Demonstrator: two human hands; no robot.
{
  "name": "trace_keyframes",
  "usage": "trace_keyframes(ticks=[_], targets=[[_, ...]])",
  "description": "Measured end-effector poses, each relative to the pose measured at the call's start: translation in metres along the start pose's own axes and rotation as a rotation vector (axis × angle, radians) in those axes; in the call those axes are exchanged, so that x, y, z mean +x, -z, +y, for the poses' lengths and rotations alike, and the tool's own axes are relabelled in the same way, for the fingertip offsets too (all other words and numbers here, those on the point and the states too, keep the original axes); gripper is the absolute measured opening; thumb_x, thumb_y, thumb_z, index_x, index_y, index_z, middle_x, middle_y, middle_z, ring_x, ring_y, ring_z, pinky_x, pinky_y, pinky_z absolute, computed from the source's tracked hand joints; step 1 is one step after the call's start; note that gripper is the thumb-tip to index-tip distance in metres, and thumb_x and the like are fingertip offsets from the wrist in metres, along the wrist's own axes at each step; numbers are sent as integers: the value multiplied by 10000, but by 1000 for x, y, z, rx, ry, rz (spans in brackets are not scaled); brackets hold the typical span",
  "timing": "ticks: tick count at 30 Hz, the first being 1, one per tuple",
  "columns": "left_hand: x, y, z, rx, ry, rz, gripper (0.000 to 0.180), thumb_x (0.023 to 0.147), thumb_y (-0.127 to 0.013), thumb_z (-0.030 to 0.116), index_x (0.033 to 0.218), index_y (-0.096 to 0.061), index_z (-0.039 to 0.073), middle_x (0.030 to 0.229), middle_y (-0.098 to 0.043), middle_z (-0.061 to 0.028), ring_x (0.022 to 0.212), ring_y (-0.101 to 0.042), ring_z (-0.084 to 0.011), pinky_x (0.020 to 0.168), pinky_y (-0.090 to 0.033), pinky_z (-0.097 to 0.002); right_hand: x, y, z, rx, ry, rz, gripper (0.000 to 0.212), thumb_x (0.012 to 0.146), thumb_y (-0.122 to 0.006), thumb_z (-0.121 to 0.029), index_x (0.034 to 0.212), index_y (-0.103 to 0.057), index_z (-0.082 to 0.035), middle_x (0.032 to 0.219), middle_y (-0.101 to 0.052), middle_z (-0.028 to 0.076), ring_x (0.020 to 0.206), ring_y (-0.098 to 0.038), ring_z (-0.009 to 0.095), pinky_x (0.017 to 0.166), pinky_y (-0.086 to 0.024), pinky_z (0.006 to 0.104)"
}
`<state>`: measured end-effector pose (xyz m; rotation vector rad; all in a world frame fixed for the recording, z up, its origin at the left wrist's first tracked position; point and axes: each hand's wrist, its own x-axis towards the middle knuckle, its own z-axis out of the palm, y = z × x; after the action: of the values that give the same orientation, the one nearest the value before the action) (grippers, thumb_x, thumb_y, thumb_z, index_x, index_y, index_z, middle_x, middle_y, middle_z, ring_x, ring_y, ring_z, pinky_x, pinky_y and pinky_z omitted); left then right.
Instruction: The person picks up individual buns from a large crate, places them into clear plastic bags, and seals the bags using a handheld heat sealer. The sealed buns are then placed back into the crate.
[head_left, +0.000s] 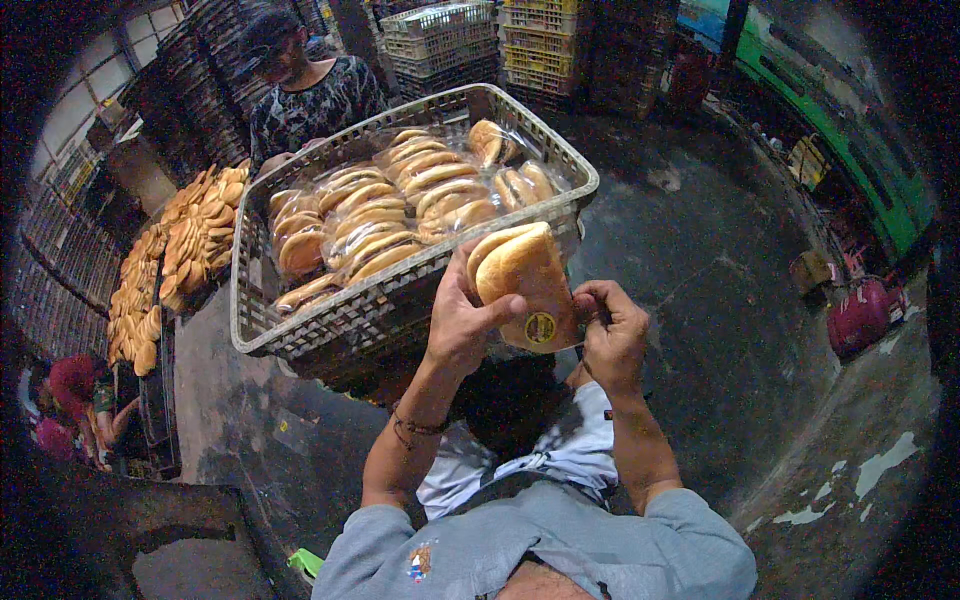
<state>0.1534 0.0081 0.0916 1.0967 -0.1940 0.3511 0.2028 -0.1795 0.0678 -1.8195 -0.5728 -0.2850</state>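
A clear plastic bag (548,312) with golden-brown buns (515,262) in it is held up in front of my chest. My left hand (465,312) grips the buns through the plastic, its thumb across the near side. With fingers pinched, my right hand (612,328) holds the bag's lower right edge, near a round yellow label (540,327). Just beyond my hands stands a grey plastic crate (255,335) with slotted walls. Rows of bagged buns (365,212) fill much of it, and a few more packs (523,185) lie at its right end.
Behind the crate stands a person in a dark patterned shirt (315,105). Loose buns (190,240) are heaped on a surface at the left, near another person in red (75,385). Stacked yellow crates (540,45) stand at the back. A dark red sack (858,315) sits at the right.
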Motion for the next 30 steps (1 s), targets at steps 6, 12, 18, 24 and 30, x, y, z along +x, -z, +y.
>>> trace_keyframes(ticks=[6, 12, 18, 24, 30], targets=[[-1, -2, 8, -96, 94, -28, 778, 755, -855, 101, 1386, -412, 4, 1319, -561, -118, 1223, -565, -224, 1049, -459, -364, 2, -8, 7, 400, -149, 83, 153, 952, -642, -141, 1035, -639, -13, 845, -687, 141, 763, -686, 238, 693, -531, 343], [1, -6, 1, -26, 115, 55, 777, 759, -836, 73, 1401, -403, 4, 1300, -574, -107, 1216, -565, -213, 1057, -451, -361, 6, -19, -6, 54, -101, 90, 143, 995, -579, -160, 996, -631, -27, 844, -680, 96, 818, -639, 139, 732, -510, 307], [-8, -3, 7, -52, 107, -98, 869, 655, -886, 73, 1395, -437, -4, 1339, -560, -103, 1236, -552, -221, 1079, -428, -364, 15, -27, 23, 682, -34, -39, 181, 1005, -595, -218, 995, -596, -37, 919, -633, 29, 868, -584, 98, 772, -492, 266], [-11, -2, 11, 54, -56, -15, 854, 632, -865, 3, 1387, -466, 2, 1342, -575, -106, 1258, -552, -226, 1096, -431, -386, 12, -20, 1, 119, 141, 323, 292, 987, -621, -226, 1202, -608, -29, 1162, -656, 113, 962, -633, 168, 887, -515, 341], [-15, -18, 8, 106, -119, -96, 779, 706, -852, -4, 1387, -473, -8, 1384, -545, -127, 1287, -530, -233, 1094, -435, -375, 3, -10, -28, 116, 398, 92, 818, 849, -766, -325, 1497, -376, -12, 1442, -513, 202, 1284, -555, 322, 1027, -481, 386]])
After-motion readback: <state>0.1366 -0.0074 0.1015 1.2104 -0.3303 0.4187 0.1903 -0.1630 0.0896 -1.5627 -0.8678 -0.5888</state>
